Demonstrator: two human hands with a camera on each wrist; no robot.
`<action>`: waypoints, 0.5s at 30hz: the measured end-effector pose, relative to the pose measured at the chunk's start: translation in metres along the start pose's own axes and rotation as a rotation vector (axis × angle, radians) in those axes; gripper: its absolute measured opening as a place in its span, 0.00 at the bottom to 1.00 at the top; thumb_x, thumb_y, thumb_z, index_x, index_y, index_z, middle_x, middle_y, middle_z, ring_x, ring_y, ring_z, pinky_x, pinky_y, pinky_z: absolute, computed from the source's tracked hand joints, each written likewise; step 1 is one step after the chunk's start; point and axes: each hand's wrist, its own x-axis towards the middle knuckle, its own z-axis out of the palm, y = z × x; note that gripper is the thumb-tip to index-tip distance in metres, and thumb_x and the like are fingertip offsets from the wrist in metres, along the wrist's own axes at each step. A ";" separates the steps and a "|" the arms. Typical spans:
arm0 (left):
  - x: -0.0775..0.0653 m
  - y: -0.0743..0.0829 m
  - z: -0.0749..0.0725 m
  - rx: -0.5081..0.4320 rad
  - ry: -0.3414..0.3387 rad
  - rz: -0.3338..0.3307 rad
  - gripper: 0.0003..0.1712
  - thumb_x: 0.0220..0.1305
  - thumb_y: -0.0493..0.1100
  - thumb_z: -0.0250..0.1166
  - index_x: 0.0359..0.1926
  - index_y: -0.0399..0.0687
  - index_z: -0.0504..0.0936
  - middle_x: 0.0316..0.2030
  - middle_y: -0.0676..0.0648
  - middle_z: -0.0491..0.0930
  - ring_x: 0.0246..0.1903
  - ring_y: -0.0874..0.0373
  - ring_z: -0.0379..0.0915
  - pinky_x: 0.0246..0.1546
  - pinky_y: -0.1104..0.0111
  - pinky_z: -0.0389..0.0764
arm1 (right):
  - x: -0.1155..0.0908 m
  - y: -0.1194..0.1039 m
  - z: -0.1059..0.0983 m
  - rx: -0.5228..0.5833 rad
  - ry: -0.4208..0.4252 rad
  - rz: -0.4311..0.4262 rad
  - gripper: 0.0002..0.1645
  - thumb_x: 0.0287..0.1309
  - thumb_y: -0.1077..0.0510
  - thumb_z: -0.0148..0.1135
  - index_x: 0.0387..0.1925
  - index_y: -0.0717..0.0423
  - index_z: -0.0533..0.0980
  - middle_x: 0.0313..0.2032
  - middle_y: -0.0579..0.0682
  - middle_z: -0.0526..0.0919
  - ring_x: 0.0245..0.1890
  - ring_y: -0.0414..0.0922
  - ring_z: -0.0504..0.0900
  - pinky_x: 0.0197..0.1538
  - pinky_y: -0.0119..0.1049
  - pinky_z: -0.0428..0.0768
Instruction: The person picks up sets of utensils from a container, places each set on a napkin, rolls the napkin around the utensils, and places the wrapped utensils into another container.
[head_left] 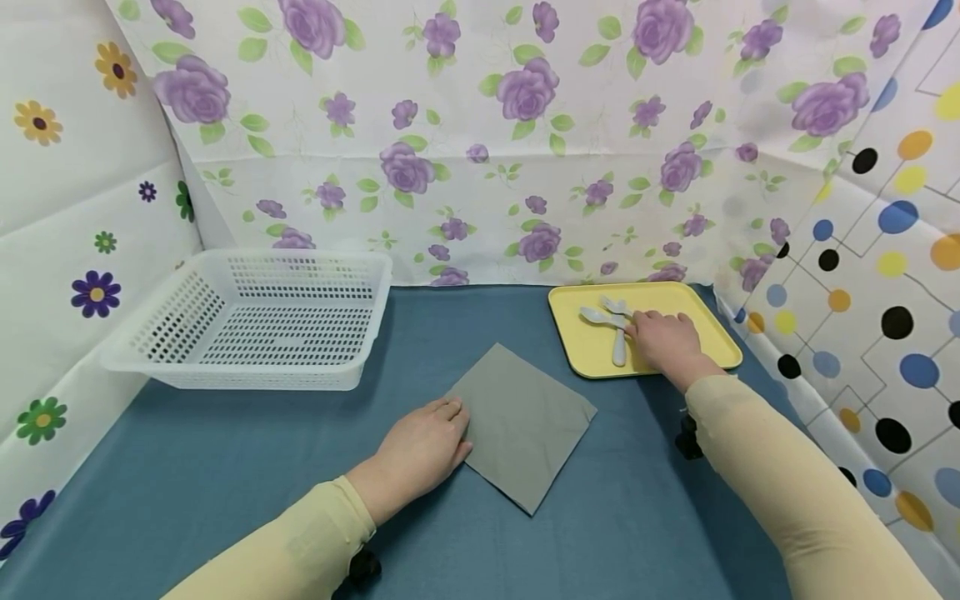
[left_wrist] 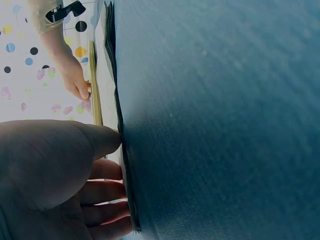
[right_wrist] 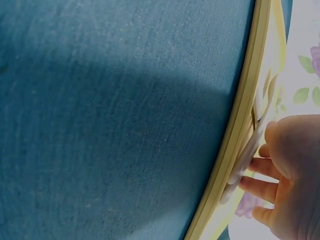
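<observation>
A folded grey cloth (head_left: 525,425), square with several thin layers at its edge, lies turned cornerwise on the blue tabletop. My left hand (head_left: 423,446) rests on its left edge; in the left wrist view the fingers are nearly straight and the thumb touches the edge. On a yellow tray (head_left: 573,350) at the right lie a pale spoon (head_left: 595,316) and a fork (head_left: 611,305), crossing near a white handle (head_left: 618,350). My right hand (head_left: 667,337) reaches over the tray and pinches the spoon's handle, which the hand partly hides in the head view.
A white perforated plastic basket (head_left: 345,375) stands at the back left. Behind the table hangs a flowered sheet (head_left: 465,200). A dotted sheet (head_left: 855,333) borders the right side, close to the tray. The blue tabletop (head_left: 247,467) spreads around the cloth.
</observation>
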 end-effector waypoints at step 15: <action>0.001 0.000 0.000 0.015 0.003 0.008 0.25 0.75 0.49 0.76 0.61 0.34 0.88 0.59 0.36 0.87 0.63 0.42 0.83 0.65 0.55 0.85 | 0.005 0.003 -0.008 -0.060 0.009 0.002 0.07 0.79 0.65 0.58 0.46 0.63 0.82 0.36 0.60 0.83 0.36 0.59 0.83 0.47 0.61 0.81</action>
